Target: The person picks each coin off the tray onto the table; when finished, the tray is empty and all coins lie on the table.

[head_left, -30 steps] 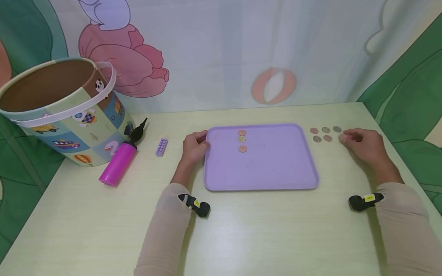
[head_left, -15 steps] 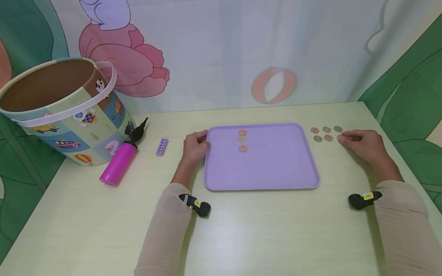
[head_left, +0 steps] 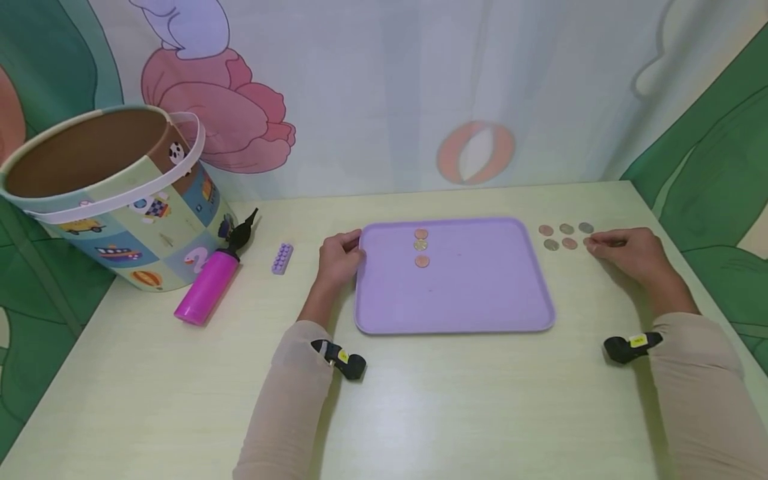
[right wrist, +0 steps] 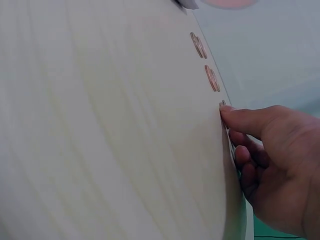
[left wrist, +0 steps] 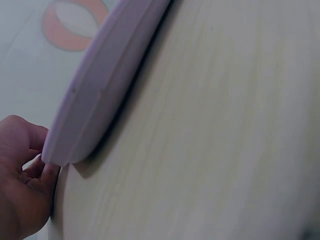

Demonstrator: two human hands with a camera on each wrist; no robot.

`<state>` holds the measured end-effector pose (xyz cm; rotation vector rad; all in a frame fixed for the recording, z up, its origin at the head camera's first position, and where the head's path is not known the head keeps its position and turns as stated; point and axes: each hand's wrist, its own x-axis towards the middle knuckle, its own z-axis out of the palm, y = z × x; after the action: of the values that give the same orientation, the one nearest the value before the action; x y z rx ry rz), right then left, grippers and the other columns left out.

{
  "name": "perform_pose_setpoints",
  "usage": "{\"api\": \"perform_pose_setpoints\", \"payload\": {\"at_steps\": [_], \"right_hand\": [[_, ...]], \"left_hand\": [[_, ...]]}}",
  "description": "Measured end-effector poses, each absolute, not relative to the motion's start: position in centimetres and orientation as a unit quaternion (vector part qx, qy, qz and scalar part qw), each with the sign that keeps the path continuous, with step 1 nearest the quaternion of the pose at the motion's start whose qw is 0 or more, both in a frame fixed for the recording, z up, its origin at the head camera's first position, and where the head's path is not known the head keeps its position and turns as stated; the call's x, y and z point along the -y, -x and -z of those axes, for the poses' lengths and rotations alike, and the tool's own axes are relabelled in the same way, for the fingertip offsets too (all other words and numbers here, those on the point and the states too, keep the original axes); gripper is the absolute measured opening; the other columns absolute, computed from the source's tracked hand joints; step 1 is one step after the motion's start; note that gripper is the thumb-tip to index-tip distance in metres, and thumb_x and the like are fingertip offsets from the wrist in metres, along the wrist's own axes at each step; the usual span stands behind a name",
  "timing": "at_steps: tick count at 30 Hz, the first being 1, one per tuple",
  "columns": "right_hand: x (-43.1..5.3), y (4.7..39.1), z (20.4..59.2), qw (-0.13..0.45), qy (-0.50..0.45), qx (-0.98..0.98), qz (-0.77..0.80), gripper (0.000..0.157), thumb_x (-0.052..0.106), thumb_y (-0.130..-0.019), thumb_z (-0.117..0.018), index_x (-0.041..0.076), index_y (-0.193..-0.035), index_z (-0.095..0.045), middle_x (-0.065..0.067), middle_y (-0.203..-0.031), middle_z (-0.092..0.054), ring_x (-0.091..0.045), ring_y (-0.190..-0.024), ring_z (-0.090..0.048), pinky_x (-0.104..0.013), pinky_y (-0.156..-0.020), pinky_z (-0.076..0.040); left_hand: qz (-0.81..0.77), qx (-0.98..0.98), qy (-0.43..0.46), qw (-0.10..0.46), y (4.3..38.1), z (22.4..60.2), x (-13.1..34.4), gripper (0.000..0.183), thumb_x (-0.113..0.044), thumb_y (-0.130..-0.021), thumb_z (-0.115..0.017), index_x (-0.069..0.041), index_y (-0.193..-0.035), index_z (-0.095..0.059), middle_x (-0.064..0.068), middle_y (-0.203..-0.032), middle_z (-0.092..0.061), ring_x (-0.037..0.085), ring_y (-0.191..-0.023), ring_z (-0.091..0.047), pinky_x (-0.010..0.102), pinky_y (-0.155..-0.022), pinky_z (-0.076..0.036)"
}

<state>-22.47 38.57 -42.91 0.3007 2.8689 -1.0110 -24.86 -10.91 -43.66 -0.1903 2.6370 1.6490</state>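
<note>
A lilac tray (head_left: 480, 293) lies on the table with three coins (head_left: 422, 261) in a column near its upper left. My left hand (head_left: 339, 261) holds the tray's left edge between thumb and fingers, and the left wrist view has that hand (left wrist: 25, 180) at the tray's corner. Right of the tray, several coins (head_left: 569, 244) lie in two short rows, some coppery, some silvery. At their right end my right hand (head_left: 633, 253) pinches low at the tabletop, thumb and forefinger together around a coin mostly covered by the fingertips. In the right wrist view, coins (right wrist: 212, 78) line up beyond the thumb.
Left of the tray lie a small purple toy brick (head_left: 282, 259) and a magenta pump (head_left: 209, 287) with a black nozzle. A large patterned bucket (head_left: 132, 220) with a white handle stands at the back left. A printed curtain (head_left: 372, 100) hangs behind the table.
My right hand has edged slightly left toward the rows of coins, its fingertips staying low at the table. The left hand, tray and coins on it keep their places.
</note>
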Motion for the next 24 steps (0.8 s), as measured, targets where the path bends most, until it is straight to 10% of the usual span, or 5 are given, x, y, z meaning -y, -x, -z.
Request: {"api": "perform_pose_setpoints", "payload": {"at_steps": [16,24], "right_hand": [[-38.94,22.14,43.27,0.022,-0.089,-0.948,0.306,0.061,0.045,-0.099,-0.061,-0.006,-0.133,-0.061,-0.032,-0.134,-0.061,-0.023,-0.106,-0.056,-0.013,-0.07,-0.041],[-38.73,22.68,43.4,0.029,-0.096,-0.942,0.319,0.063,0.045,-0.1,-0.058,-0.007,-0.136,-0.058,-0.034,-0.138,-0.056,-0.042,-0.122,-0.053,-0.018,-0.075,-0.04]], "left_hand": [[-0.538,-0.841,0.063,0.012,24.34,44.38,10.79,0.049,-0.002,-0.09,-0.058,-0.001,-0.139,-0.061,0.02,-0.136,-0.065,0.029,-0.128,-0.063,0.038,-0.111,-0.052],[-0.535,-0.843,0.055,0.003,24.75,43.73,11.13,0.048,-0.002,-0.091,-0.059,-0.001,-0.139,-0.06,0.021,-0.136,-0.065,0.031,-0.127,-0.063,0.039,-0.111,-0.052]]}}
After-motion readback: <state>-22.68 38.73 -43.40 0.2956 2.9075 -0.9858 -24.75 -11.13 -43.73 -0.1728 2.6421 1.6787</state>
